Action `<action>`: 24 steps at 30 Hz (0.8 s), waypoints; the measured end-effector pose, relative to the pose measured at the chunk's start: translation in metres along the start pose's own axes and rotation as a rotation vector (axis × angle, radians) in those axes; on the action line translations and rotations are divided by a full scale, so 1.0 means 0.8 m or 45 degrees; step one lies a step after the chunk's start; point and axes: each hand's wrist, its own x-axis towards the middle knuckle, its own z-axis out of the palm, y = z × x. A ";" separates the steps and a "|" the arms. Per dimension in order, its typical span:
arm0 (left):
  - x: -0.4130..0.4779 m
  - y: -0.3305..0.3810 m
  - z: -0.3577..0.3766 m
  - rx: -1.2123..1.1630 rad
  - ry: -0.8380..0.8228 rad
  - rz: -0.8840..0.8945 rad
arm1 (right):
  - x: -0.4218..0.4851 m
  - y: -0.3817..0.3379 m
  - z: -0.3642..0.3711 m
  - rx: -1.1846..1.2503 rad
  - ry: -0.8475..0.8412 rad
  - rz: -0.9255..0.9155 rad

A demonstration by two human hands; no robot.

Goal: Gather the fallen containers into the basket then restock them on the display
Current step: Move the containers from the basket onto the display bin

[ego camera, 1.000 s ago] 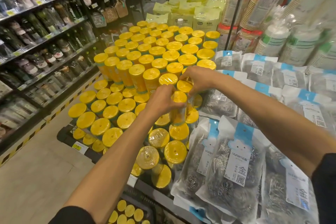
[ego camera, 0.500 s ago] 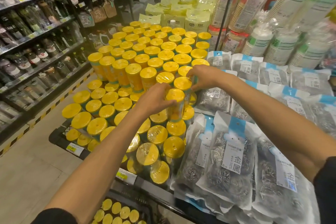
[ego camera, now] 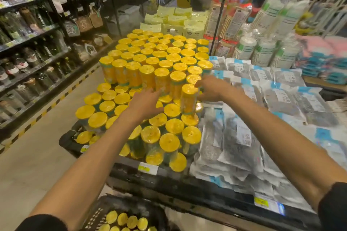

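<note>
Mid-restock: right hand (ego camera: pixel 210 88) seemingly steadied upright container (ego camera: pixel 188 99) at display's (ego camera: pixel 131 167) three o'clock edge; left hand (ego camera: pixel 146 102) open, empty. Next: fetch from basket (ego camera: pixel 97 214).

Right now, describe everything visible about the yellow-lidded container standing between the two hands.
The container is a tall cylinder with a flat yellow lid and a shiny yellow-orange printed wrap, seemingly plastic film. It stands upright on the lids of a lower layer in the display. The right hand touches its upper side; the left hand is open beside it, apart.
</note>
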 end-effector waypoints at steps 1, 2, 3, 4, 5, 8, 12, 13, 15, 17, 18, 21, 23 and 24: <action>-0.012 -0.007 0.001 0.013 -0.002 0.017 | -0.015 -0.016 0.004 0.007 -0.011 0.032; -0.026 -0.013 0.003 0.025 -0.009 0.035 | -0.030 -0.032 0.009 0.011 -0.021 0.059; -0.041 -0.019 0.007 0.040 -0.024 0.050 | -0.044 -0.048 0.017 0.017 -0.024 0.080; -0.056 -0.025 0.011 0.056 -0.046 0.067 | -0.057 -0.065 0.025 0.014 -0.027 0.100; -0.070 -0.030 0.017 0.072 -0.070 0.088 | -0.071 -0.082 0.032 0.020 -0.023 0.119; -0.112 -0.044 0.034 0.078 -0.148 0.138 | -0.108 -0.130 0.056 0.079 -0.010 0.170; -0.169 -0.053 0.058 0.023 -0.183 0.168 | -0.148 -0.184 0.093 0.139 -0.088 0.172; -0.183 -0.056 0.067 0.021 -0.193 0.176 | -0.157 -0.196 0.103 0.137 -0.110 0.167; -0.205 -0.063 0.077 0.018 -0.225 0.168 | -0.174 -0.221 0.121 0.113 -0.156 0.181; -0.223 -0.070 0.087 0.027 -0.237 0.149 | -0.186 -0.240 0.135 0.107 -0.174 0.161; -0.232 -0.074 0.093 0.049 -0.217 0.144 | -0.192 -0.249 0.142 0.095 -0.177 0.154; -0.258 -0.082 0.109 0.061 -0.216 0.122 | -0.204 -0.267 0.158 0.102 -0.191 0.114; -0.273 -0.086 0.124 0.047 -0.242 0.080 | -0.208 -0.278 0.167 0.109 -0.199 0.080; -0.281 -0.087 0.132 0.040 -0.251 0.051 | -0.210 -0.283 0.173 0.116 -0.199 0.057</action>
